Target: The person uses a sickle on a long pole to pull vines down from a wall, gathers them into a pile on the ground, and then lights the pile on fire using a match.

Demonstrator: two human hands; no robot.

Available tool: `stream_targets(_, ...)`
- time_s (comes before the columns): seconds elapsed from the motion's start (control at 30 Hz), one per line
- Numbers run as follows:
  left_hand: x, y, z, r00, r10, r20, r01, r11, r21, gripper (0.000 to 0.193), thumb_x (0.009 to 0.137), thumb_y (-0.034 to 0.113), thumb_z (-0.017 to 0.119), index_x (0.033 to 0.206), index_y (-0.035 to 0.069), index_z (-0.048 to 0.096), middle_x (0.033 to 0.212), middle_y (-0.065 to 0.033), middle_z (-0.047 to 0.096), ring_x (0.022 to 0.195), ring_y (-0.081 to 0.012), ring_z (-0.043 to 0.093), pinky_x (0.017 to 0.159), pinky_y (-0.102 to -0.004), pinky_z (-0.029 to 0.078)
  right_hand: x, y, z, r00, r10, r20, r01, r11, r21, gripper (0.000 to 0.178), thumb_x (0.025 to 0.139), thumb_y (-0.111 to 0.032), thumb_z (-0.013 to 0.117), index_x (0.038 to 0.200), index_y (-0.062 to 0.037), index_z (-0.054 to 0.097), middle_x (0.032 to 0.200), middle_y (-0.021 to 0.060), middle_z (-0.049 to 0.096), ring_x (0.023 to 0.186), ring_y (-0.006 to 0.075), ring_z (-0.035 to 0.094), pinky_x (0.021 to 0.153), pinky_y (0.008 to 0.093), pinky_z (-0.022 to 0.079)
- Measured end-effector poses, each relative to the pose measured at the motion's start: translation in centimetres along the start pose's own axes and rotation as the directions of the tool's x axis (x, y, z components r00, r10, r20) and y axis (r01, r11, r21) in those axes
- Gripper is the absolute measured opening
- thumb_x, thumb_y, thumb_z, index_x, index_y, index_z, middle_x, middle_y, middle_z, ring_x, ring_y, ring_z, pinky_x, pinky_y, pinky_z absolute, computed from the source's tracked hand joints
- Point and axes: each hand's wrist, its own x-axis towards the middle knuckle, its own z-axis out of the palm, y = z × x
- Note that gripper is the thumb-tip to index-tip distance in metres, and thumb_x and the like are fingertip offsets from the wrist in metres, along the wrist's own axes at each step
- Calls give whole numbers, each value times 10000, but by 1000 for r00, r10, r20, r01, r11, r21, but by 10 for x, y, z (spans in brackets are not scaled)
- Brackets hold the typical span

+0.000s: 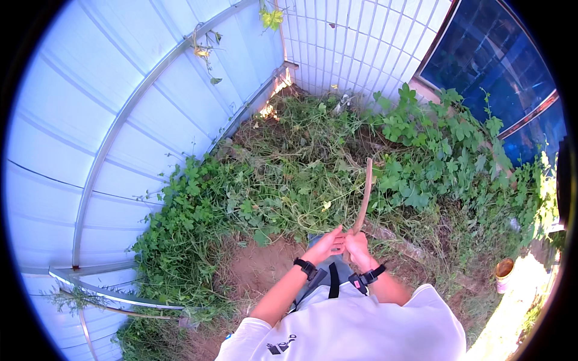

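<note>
In front of my body, my right hand (358,246) is closed round a long, slightly curved wooden stick (365,195). The stick rises from my fist over the greenery; its lower end is hidden by my hand and body. Close against the right hand is my left hand (329,245), its fingers stretched out and holding nothing that I can see. Beyond both hands spreads a heap of tangled green vines and weeds (295,174), some of it wilted. Broad-leaved vines (415,180) grow upright to the right of the stick.
A pale metal sheet wall (144,114) with a curved-looking rail bounds the left. White tiles (355,45) cover the back wall, beside a dark blue window (490,60). Bare soil (265,268) shows left of me. A log (397,242) lies ahead; a rusty bucket (504,275) stands right.
</note>
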Motion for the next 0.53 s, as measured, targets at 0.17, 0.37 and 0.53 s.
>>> stream_targets(0.17,91,29,-32,962,-104,254,54,979,197,330,949,394,543,881,73,572,765,-2,597,659,-94,564,557,-268,479,-23,-55,20,982,-120,143,146,972,-183,315,938,-261,514,958,46,586,778,142,648,623,190,654,517,324,529)
stream_targets(0.37,59,87,-33,987,-157,22,151,973,176,245,1000,288,495,842,102,520,667,46,473,605,-81,486,540,-243,453,29,-119,-36,872,295,392,-223,950,-219,594,894,-553,572,899,39,608,780,87,627,693,152,632,631,274,556)
stream_targets(0.53,22,107,-50,966,-243,85,221,953,207,218,992,289,510,896,96,483,691,56,453,560,-69,455,529,-250,509,150,-94,2,825,286,487,-456,846,277,908,840,-586,620,1410,32,276,1293,286,424,1094,396,575,874,457,538)
